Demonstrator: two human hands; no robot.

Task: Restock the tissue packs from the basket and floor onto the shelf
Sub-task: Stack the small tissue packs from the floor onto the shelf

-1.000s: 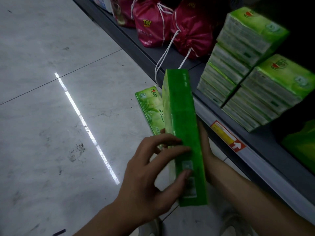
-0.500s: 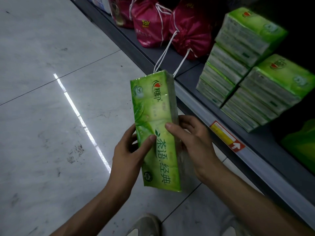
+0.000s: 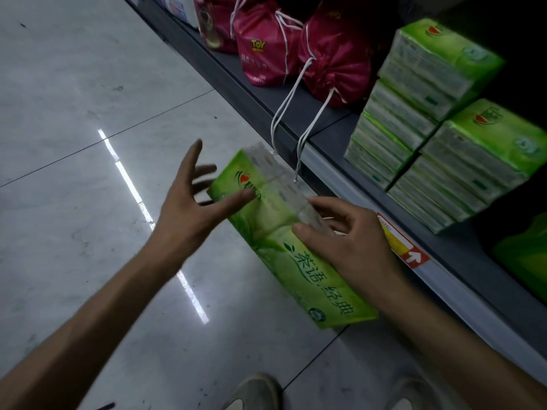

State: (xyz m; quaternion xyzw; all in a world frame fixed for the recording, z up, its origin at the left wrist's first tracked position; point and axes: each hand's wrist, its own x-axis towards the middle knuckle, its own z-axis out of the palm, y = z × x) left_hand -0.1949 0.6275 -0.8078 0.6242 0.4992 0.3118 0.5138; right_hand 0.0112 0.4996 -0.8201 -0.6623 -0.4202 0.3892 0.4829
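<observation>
A long green tissue pack (image 3: 299, 261) is held tilted above the floor, its printed face up, its far end toward the shelf. My right hand (image 3: 346, 244) grips it at the middle, thumb on top. My left hand (image 3: 192, 208) is spread at the pack's far left end, its thumb touching the printed face, its fingers apart. Stacked green tissue packs (image 3: 438, 125) stand on the low grey shelf (image 3: 334, 134) at the right. No basket is in view.
Pink drawstring bags (image 3: 296, 48) sit on the shelf left of the stacks, their white cords (image 3: 284, 113) hanging over the edge. A yellow and red price tag (image 3: 402, 247) is on the shelf's front rail. My shoes (image 3: 254, 392) show at the bottom on grey floor tiles.
The pack has tipped from upright to slanted, its top end leaning toward the shelf. My left hand let go of its side and spread out. My right hand kept its hold.
</observation>
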